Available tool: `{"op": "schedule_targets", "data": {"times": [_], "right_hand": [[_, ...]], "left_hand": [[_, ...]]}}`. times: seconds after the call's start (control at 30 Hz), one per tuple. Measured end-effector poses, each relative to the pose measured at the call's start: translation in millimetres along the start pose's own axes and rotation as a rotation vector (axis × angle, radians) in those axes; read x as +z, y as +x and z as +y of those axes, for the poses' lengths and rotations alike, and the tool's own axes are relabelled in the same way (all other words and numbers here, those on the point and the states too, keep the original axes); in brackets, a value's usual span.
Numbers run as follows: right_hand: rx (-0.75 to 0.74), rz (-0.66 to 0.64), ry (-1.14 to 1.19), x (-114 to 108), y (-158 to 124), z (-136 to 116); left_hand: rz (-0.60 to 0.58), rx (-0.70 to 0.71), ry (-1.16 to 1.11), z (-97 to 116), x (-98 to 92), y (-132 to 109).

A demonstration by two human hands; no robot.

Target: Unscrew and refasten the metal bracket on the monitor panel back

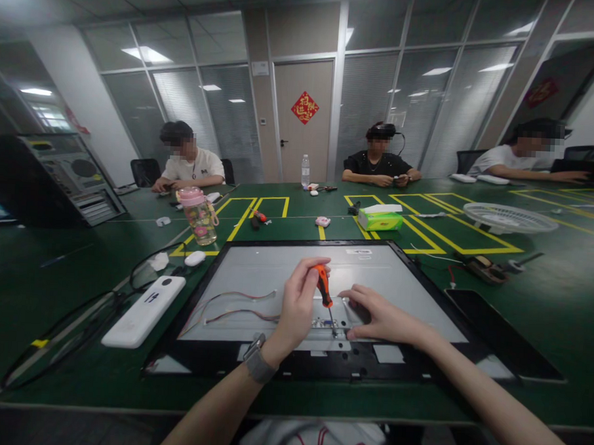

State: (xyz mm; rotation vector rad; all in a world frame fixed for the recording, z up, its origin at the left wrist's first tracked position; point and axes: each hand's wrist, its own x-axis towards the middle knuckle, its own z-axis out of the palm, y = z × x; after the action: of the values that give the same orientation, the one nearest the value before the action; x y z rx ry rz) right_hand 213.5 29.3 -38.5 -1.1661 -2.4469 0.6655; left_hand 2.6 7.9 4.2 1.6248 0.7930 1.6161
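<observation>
A monitor panel (275,264) lies face down on the green table, its grey metal back up, inside a black frame. My left hand (298,308) is closed round an orange-handled screwdriver (324,286), whose tip points down at a small circuit board (325,323) near the panel's front edge. My right hand (374,314) rests on the panel beside that board, fingers pressed down close to the screwdriver tip. Thin coloured wires (234,305) run across the panel to the left of my hands. A watch sits on my left wrist.
A white power bank (145,310) with black cables lies left of the panel, a pink bottle (199,215) behind it. A green tissue box (380,218), a white fan grille (508,217) and a black slab (501,333) lie to the right. Three people sit at the far side.
</observation>
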Motion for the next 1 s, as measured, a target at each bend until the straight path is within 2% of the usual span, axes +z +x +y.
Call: {"op": "schedule_targets", "data": {"times": [0.2, 0.33, 0.53, 0.67, 0.87, 1.0], "right_hand": [[0.006, -0.002, -0.013, 0.6, 0.2, 0.2], [0.006, -0.003, 0.003, 0.9, 0.0, 0.3], [0.021, -0.01, -0.023, 0.0, 0.8, -1.8], [0.008, -0.005, -0.018, -0.1, 1.0, -1.5], [0.015, -0.008, -0.012, 1.1, 1.1, 1.0], [0.004, -0.006, -0.015, 0.5, 0.7, 0.1]], "left_hand": [[0.012, 0.086, 0.06, 1.0, -1.1, 0.7], [-0.036, 0.009, 0.0, 1.6, -1.8, 0.8], [-0.011, 0.079, 0.033, -1.9, -2.2, 1.4], [-0.048, 0.008, -0.029, -2.3, -2.1, 0.8], [0.026, 0.087, -0.001, -1.8, -0.7, 1.6], [-0.004, -0.037, -0.096, -4.7, -1.7, 1.9]]}}
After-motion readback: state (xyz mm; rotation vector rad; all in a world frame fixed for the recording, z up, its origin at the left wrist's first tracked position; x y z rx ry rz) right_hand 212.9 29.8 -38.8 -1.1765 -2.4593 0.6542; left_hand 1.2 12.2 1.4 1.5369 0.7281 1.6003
